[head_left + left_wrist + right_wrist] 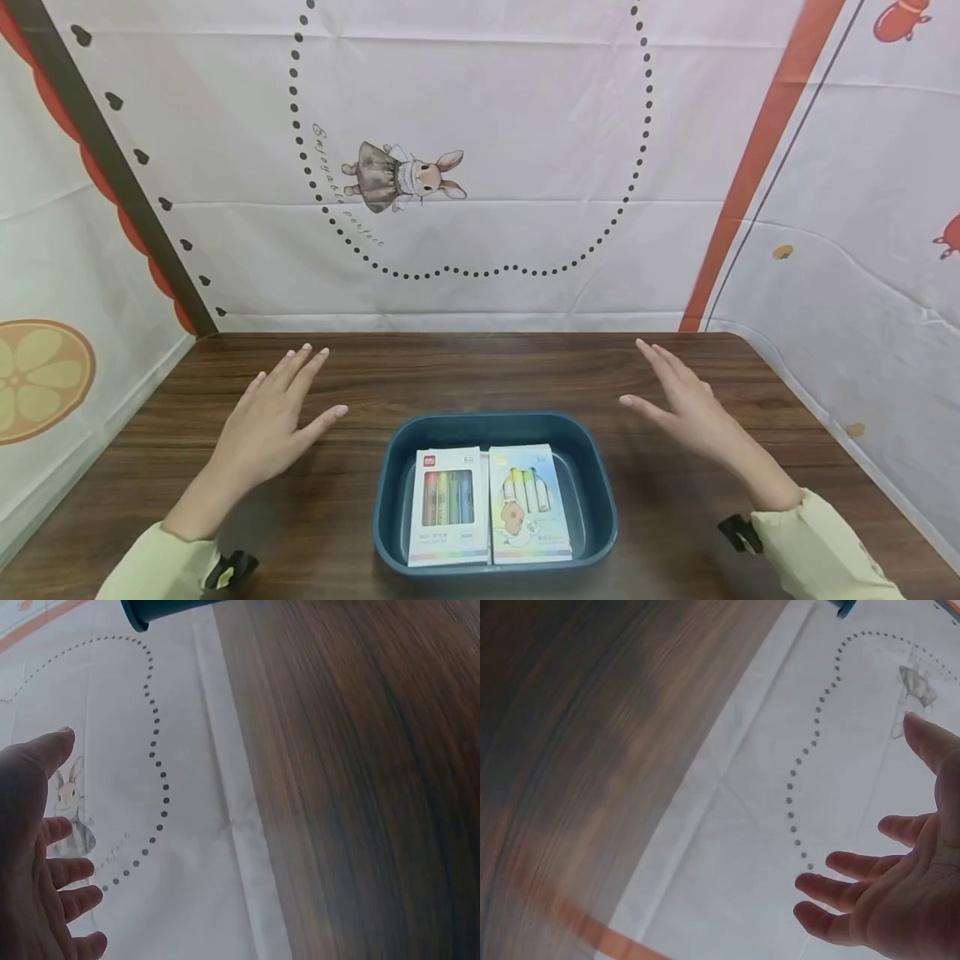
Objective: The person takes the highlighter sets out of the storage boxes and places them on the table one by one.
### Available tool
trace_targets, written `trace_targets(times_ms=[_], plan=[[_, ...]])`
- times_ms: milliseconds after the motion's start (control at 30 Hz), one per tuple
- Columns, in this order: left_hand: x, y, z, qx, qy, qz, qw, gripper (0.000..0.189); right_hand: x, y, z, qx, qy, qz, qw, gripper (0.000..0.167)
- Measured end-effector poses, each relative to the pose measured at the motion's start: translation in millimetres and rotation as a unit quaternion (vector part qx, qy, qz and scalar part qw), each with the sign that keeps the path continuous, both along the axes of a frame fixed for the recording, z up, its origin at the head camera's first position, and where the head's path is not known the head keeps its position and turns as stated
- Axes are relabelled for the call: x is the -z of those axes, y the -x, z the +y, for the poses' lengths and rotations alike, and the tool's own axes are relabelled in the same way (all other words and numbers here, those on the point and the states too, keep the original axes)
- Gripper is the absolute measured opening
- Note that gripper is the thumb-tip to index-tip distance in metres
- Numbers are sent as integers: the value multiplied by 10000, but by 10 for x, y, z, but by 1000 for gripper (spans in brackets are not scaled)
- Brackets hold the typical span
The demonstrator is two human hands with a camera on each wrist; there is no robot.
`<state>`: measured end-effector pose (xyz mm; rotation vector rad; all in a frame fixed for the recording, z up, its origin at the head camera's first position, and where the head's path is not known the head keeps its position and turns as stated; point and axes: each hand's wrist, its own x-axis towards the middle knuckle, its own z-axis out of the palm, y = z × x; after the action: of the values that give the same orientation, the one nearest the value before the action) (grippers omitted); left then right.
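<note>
A dark blue plastic bin (383, 500) stands on the table between the two hands. Two boxes lie side by side in it: a white box of highlighters (447, 542) with a window showing coloured pens, and a pale blue and yellow box of markers (551, 533) with a cartoon print. To the left of the bin, my left hand (266, 429) is held over the table, fingers straight and thumb spread, holding nothing. On the opposite side my right hand (693, 412) is held out the same way, also with nothing in it. Both wrist views show only a corner of the bin.
The dark wood table (480, 367) reaches back to a white printed cloth (510, 108) hanging behind it. More cloth hangs along the left and right sides. A dark wrist strap (232, 571) shows at the left sleeve, another (738, 533) at the right.
</note>
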<state>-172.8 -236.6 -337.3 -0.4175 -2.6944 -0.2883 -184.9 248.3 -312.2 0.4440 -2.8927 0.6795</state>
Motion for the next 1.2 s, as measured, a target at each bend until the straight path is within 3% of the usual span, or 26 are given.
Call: trace_targets(times_ms=[533, 1000, 1200], plan=[[21, -39, 202, 296, -339, -233, 9987, 79, -102, -191, -259, -402, 384, -102, 9984, 75], [109, -76, 342, 606, -605, -570, 9947, 75, -141, -292, -439, -1060, 650, -508, 9909, 67], [142, -115, 385, 664, -767, -739, 9921, 75, -130, -350, -508, -1241, 665, -894, 9860, 69]])
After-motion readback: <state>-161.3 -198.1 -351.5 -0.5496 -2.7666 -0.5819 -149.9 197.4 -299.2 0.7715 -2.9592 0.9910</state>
